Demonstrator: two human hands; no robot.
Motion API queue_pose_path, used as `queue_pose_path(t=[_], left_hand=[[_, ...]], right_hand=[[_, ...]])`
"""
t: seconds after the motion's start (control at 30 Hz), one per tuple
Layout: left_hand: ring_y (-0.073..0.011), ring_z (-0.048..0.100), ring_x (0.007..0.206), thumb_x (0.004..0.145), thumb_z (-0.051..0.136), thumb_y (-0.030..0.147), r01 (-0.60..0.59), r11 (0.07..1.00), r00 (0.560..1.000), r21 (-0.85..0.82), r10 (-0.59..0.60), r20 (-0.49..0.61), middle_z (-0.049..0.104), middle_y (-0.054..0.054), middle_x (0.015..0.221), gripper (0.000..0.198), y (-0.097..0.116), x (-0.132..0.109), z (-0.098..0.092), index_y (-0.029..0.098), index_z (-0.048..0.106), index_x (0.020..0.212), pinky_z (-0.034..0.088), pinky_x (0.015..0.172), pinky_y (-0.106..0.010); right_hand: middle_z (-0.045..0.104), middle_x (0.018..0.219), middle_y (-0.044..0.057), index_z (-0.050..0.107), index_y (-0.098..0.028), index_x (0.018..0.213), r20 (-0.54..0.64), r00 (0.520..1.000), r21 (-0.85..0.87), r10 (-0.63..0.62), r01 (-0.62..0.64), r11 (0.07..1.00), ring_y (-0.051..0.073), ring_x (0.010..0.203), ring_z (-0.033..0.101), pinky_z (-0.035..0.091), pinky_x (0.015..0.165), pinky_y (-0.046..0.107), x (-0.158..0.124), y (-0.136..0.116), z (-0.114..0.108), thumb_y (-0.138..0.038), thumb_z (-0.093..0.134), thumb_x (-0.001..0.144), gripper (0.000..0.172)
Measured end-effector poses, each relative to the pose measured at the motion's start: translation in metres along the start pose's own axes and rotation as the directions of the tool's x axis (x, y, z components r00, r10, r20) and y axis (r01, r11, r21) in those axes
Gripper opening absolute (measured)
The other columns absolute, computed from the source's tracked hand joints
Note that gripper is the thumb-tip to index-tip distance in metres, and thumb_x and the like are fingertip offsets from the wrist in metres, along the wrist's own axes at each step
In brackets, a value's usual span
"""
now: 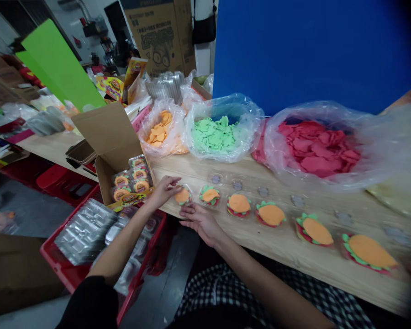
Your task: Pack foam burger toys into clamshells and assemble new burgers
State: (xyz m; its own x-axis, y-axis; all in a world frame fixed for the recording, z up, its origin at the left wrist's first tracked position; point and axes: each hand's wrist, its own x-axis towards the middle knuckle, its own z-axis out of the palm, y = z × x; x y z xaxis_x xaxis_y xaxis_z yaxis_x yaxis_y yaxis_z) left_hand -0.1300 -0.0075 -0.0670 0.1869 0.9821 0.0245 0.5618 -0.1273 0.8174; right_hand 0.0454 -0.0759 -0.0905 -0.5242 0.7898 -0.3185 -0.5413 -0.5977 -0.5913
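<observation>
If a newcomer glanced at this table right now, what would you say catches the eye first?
Probably the blue panel, filling the upper right, and below it the heaped red pieces, with green pieces and orange pieces further left, all in clear bags. Next comes the row of burger-shaped stacks along the table's near side, with the left hand and right hand at its left end.

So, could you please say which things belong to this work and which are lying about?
Likely in use:
- orange-topped burger shapes
- clear plastic bags of orange, green, red pieces
- open brown cardboard box

Probably unrelated:
- black hanging bag
- tall brown cardboard carton
</observation>
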Motion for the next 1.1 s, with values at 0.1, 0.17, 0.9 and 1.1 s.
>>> queue_pose_path(t=[0.1, 0.17, 0.9, 1.1], left_hand=[[-0.022, 0.048, 0.102, 0.059, 0.07, 0.038, 0.162, 0.985, 0.979, -0.055, -0.153, 0.132, 0.049, -0.011, 0.112, 0.06, -0.003, 0.01, -0.004, 0.015, 0.053, 0.112, 0.043, 0.082, -0.032], [-0.0205, 0.051, 0.098, 0.059, 0.07, 0.037, 0.256, 0.956, 0.928, -0.143, -0.202, 0.312, 0.054, -0.009, 0.105, 0.054, -0.001, 0.009, -0.007, 0.014, 0.055, 0.106, 0.042, 0.083, -0.032], [-0.0142, 0.056, 0.081, 0.048, 0.079, 0.023, 0.297, 0.745, 0.955, -0.598, -0.214, 0.207, 0.06, -0.003, 0.093, 0.062, 0.104, -0.059, 0.087, 0.017, 0.048, 0.101, 0.044, 0.074, -0.026], [-0.018, 0.055, 0.089, 0.046, 0.079, 0.024, 0.186, 0.877, 0.968, -0.442, -0.086, 0.236, 0.057, -0.005, 0.102, 0.068, 0.126, -0.065, 0.106, 0.019, 0.047, 0.106, 0.044, 0.077, -0.028]], right_hand=[[0.053, 0.102, 0.005, 0.05, -0.02, 0.102, 0.007, 1.0, -0.003, -0.002, 0.002, 1.0, 0.019, 0.099, 0.05, 0.046, 0.077, 0.032, 0.002, 0.003, -0.003, -0.013, 0.062, 0.06, 0.044], [0.052, 0.103, 0.005, 0.05, -0.021, 0.104, 0.016, 1.0, -0.007, -0.008, 0.008, 1.0, 0.019, 0.102, 0.048, 0.045, 0.077, 0.032, 0.001, 0.003, -0.003, -0.013, 0.062, 0.059, 0.047], [0.032, 0.058, -0.005, 0.039, -0.02, 0.064, -0.021, 0.865, -0.605, -0.501, 0.388, 0.695, 0.009, 0.053, 0.031, 0.026, 0.05, 0.022, -0.066, -0.05, -0.045, -0.048, 0.047, 0.08, 0.033], [0.039, 0.064, -0.003, 0.042, -0.019, 0.067, 0.14, 0.894, -0.844, -0.426, 0.332, 0.42, 0.011, 0.061, 0.037, 0.03, 0.056, 0.024, -0.108, -0.086, -0.061, -0.047, 0.043, 0.082, 0.031]])
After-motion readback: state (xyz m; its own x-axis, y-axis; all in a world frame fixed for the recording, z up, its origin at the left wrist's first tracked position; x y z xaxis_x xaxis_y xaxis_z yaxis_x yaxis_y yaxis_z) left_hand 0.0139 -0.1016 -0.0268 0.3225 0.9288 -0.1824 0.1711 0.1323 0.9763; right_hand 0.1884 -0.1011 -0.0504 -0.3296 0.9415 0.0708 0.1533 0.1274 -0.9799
